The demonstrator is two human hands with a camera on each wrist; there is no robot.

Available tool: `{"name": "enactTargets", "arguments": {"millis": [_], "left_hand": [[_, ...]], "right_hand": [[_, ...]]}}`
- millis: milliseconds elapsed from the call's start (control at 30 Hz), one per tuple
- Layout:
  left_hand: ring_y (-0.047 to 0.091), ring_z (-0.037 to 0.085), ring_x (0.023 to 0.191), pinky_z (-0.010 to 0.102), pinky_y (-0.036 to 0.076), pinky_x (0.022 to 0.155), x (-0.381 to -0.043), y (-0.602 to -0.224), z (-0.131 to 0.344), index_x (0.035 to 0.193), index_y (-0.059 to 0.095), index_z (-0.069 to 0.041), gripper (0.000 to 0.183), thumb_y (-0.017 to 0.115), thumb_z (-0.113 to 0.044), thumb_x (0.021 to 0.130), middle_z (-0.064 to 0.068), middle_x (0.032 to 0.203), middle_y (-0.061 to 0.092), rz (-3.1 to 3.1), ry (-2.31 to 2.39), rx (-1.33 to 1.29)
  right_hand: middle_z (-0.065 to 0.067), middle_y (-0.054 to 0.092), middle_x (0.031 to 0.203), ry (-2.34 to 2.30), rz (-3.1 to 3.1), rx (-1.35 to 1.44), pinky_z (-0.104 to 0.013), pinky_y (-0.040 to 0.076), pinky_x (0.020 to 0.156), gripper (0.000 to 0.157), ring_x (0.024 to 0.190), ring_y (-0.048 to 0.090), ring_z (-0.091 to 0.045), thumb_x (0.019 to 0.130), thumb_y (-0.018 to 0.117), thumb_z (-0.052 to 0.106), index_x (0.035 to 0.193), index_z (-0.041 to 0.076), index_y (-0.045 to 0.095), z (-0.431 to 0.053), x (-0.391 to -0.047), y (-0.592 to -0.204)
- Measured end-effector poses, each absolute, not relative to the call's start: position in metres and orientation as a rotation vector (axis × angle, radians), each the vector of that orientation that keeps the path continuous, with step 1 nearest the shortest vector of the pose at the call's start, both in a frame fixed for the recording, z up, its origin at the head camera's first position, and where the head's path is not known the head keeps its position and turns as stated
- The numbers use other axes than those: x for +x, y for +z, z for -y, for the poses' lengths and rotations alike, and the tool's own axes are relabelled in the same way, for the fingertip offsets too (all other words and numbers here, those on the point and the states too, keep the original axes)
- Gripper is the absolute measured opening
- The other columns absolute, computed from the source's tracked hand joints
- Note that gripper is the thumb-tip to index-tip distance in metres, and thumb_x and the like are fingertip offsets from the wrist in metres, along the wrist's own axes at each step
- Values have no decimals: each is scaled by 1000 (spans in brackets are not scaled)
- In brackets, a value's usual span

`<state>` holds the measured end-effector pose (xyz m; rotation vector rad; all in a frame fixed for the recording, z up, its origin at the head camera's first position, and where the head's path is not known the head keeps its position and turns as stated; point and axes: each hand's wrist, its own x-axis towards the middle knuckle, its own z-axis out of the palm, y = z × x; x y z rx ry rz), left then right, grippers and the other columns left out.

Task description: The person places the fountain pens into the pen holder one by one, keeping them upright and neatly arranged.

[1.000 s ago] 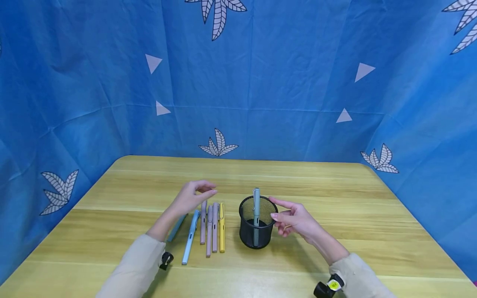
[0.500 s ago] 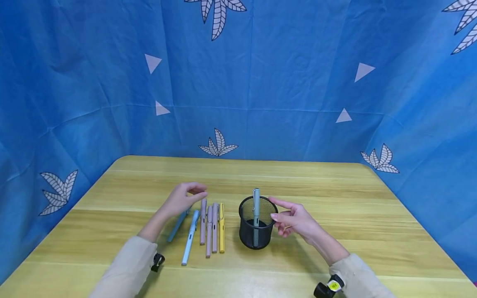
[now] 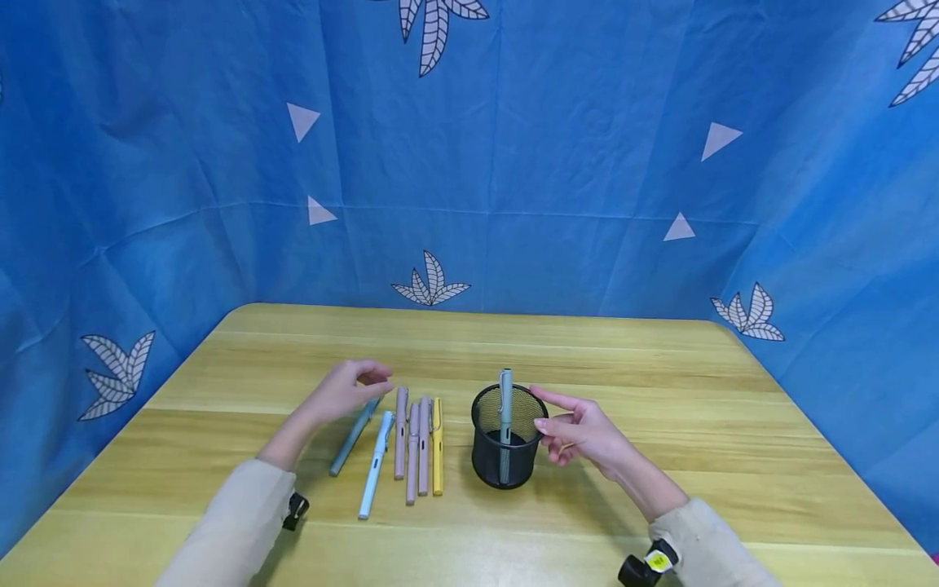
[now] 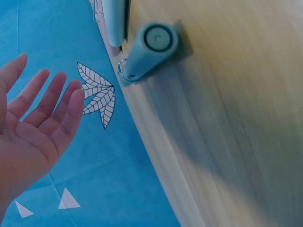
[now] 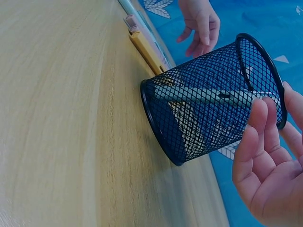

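My left hand (image 3: 341,395) hovers over the cap end of a teal pen (image 3: 350,440) lying at the left of a row, its fingers loosely bent with nothing between them. In the left wrist view that pen (image 4: 150,49) lies apart from the relaxed fingers (image 4: 71,109). Thumb and forefinger of my right hand (image 3: 587,432) pinch the rim of a black mesh pen holder (image 3: 486,465). Inside it one grey-green pen (image 3: 505,395) stands upright, cap up; the right wrist view shows it through the mesh (image 5: 199,127).
Beside the teal pen lie a light blue pen (image 3: 375,469), three mauve pens (image 3: 412,465) and a yellow pen (image 3: 438,456), roughly parallel. All are on a wooden table (image 3: 660,375). A blue patterned cloth (image 3: 557,163) hangs behind it.
My left hand has moved left, away from the pen holder and over the teal pen, uncovering more of the row. The right hand and pen holder stay in place.
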<state>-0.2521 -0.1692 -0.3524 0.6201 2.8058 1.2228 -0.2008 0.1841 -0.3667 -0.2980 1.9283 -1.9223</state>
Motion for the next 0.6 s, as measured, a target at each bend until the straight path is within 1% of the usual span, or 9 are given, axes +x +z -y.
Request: {"name": "enactTargets", "arguments": {"millis": [133, 333, 600], "left_hand": [[56, 21, 85, 32, 49, 73, -254, -354, 174, 109, 57, 7, 32, 59, -16, 86, 9, 93, 61, -2797, 1192, 652], [56, 25, 88, 35, 48, 77, -257, -355, 184, 109, 56, 10, 34, 58, -15, 87, 14, 97, 61, -2765, 1157, 641], [55, 21, 81, 33, 49, 68, -260, -359, 193, 113, 54, 9, 35, 57, -15, 88, 10, 90, 59, -2723, 1084, 594]], "right_hand": [[-4, 59, 64, -1924, -1930, -296, -22, 46, 46, 67, 49, 55, -12, 84, 62, 14, 140, 4, 27, -184, -200, -367], [-3, 59, 64, -1921, -1930, -299, -21, 46, 46, 67, 49, 55, -12, 84, 62, 14, 140, 4, 26, -183, -200, -367], [-3, 59, 64, -1927, -1929, -316, -21, 46, 47, 64, 49, 55, -11, 86, 60, 13, 140, 3, 25, -181, -198, -366]]}}
